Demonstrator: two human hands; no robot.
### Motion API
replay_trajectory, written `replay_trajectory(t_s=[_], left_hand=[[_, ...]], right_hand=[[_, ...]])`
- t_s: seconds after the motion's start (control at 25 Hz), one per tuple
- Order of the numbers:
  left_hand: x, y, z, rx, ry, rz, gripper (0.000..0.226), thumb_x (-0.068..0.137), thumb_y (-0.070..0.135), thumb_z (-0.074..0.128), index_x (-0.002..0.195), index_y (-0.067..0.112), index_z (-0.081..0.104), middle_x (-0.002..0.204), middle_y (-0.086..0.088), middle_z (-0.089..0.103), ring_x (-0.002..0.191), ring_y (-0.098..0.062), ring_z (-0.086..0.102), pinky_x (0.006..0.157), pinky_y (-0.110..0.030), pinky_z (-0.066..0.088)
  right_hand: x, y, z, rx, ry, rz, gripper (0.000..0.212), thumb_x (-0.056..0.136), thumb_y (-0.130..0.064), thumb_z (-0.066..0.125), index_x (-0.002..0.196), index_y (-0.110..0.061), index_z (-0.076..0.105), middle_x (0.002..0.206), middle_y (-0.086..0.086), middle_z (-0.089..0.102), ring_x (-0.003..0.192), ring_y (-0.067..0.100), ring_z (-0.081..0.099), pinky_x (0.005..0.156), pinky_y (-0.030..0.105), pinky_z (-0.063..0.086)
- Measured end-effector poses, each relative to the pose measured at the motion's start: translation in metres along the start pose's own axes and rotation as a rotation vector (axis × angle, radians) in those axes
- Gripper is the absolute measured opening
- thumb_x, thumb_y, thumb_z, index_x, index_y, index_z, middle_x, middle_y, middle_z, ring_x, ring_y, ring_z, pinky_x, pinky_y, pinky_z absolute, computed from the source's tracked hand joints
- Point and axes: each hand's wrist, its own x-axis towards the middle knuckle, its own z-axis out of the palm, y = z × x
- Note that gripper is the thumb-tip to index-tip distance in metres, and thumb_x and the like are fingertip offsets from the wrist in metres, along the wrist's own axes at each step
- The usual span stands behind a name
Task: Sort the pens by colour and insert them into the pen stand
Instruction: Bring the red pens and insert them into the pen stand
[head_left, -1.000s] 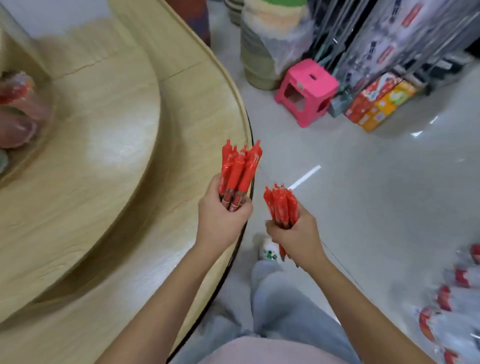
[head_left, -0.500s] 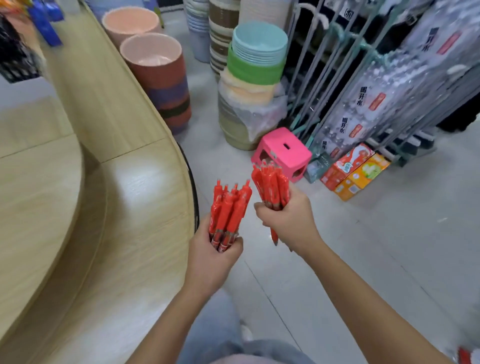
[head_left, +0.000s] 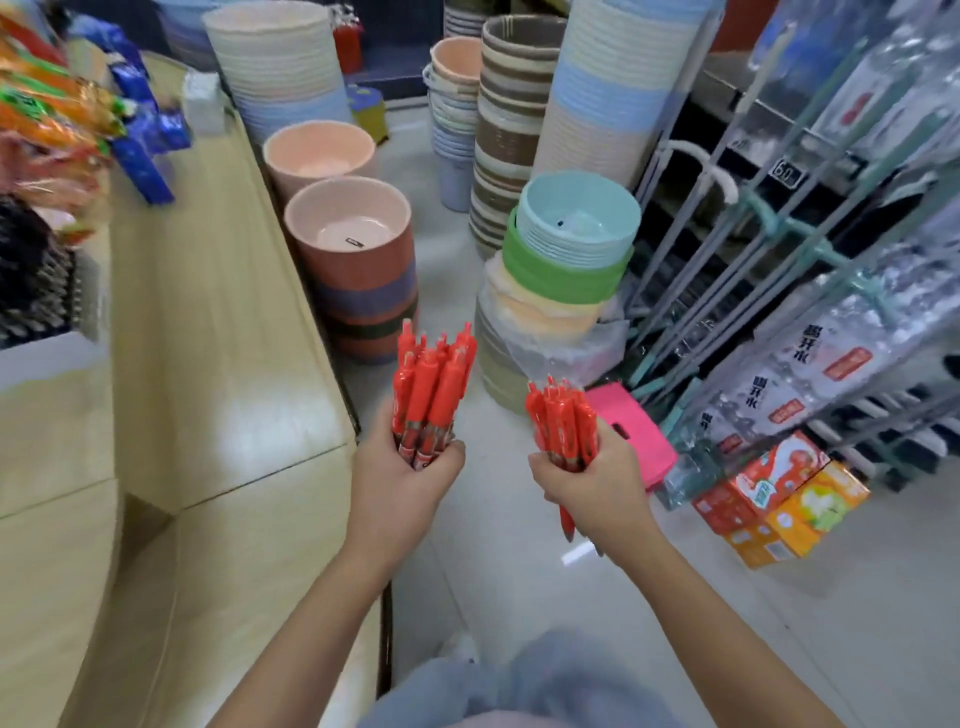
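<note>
- The left hand is curling tight round the left bunch of red pens, just below centre, clicker ends pointing up toward 12 o'clock.
- The right hand is gripping the right bunch of red pens the same way, toward 5 o'clock. The two bunches are sitting near each other but not touching.
- Both bunches are looking all red to me, so the sorting is probably done for this colour. The pen stand isn't showing anywhere.
- Tip: one loose pen is hanging out below the right fist. I'd be tapping both bunches level on the worktop at 9 o'clock before slotting them in, or it's going to slide out.
- I'd also be merging them into one fist, so the other hand can steady the stand.
- Writing: the bottled water packs at 3 o'clock are showing "开水", but their red labels are too blurry. A small tag at 2 o'clock is reading something like "60". The print on the pens and on the cartons at 4 o'clock is too small to read.
</note>
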Motion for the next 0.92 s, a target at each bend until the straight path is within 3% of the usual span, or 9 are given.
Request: replay_trajectory(t_s=[0.16,0.36,0.48,0.56,0.64,0.76,0.84,0.92], left_hand=[[0.096,0.015,0.023,0.011,0.055,0.011,0.023,0.065,0.016,0.066,0.082,0.028,0.055,0.064,0.006,0.056,0.057,-0.011,0.05,0.058,-0.025,0.043],[0.212,0.003,0.053,0.017,0.179,-0.039,0.023,0.069,0.009,0.069,0.08,0.023,0.054,0.069,-0.014,0.055,0.057,-0.016,0.047,0.055,-0.029,0.04],[0.268,0.002,0.06,-0.029,0.343,-0.132,0.019,0.065,0.015,0.066,0.078,0.025,0.055,0.061,-0.002,0.053,0.054,-0.014,0.045,0.052,-0.027,0.039],[0.297,0.001,0.057,-0.069,0.452,-0.185,0.022,0.069,0.01,0.07,0.077,0.024,0.056,0.059,0.003,0.054,0.053,-0.011,0.046,0.051,-0.021,0.039],[0.325,-0.004,0.046,-0.102,0.564,-0.23,0.03,0.074,-0.001,0.07,0.08,0.026,0.057,0.064,-0.003,0.057,0.056,-0.01,0.049,0.052,-0.018,0.04],[0.362,-0.011,0.02,-0.126,0.711,-0.251,0.031,0.076,-0.004,0.069,0.087,0.022,0.058,0.072,-0.012,0.061,0.06,-0.008,0.053,0.055,-0.014,0.042],[0.394,-0.02,-0.009,-0.163,0.819,-0.258,0.029,0.077,-0.005,0.068,0.086,0.02,0.056,0.067,-0.005,0.058,0.054,-0.005,0.051,0.052,-0.013,0.041],[0.424,-0.03,-0.043,-0.166,0.881,-0.286,0.028,0.077,-0.001,0.068,0.083,0.023,0.055,0.062,0.001,0.055,0.05,-0.011,0.049,0.051,-0.022,0.042]], right_hand=[[0.088,-0.003,0.008,0.059,-0.027,0.03,0.036,0.073,0.002,0.066,0.064,-0.03,0.051,0.05,-0.007,0.042,0.052,0.016,0.042,0.055,0.047,0.05],[0.242,-0.013,0.04,0.081,-0.181,-0.062,0.035,0.069,-0.002,0.064,0.061,-0.035,0.053,0.047,-0.011,0.041,0.049,0.013,0.038,0.049,0.031,0.039],[0.327,-0.041,0.076,0.021,-0.322,-0.087,0.036,0.07,-0.001,0.064,0.062,-0.034,0.052,0.048,-0.01,0.043,0.047,0.013,0.041,0.047,0.029,0.04],[0.371,-0.063,0.107,-0.049,-0.425,-0.158,0.029,0.071,-0.004,0.067,0.065,-0.028,0.05,0.051,-0.007,0.046,0.05,0.023,0.046,0.053,0.037,0.047],[0.407,-0.086,0.149,-0.11,-0.555,-0.254,0.017,0.069,-0.012,0.068,0.074,-0.019,0.053,0.058,0.002,0.053,0.06,0.034,0.055,0.059,0.044,0.053],[0.445,-0.116,0.215,-0.134,-0.722,-0.336,0.018,0.068,-0.018,0.066,0.083,-0.015,0.056,0.064,0.009,0.059,0.059,0.03,0.055,0.058,0.045,0.052],[0.464,-0.133,0.268,-0.166,-0.819,-0.393,0.017,0.069,-0.013,0.067,0.083,-0.015,0.057,0.063,0.009,0.059,0.055,0.028,0.053,0.057,0.042,0.05],[0.475,-0.149,0.315,-0.185,-0.9,-0.393,0.016,0.07,-0.011,0.067,0.081,-0.016,0.056,0.061,0.005,0.058,0.055,0.024,0.052,0.059,0.036,0.049]])
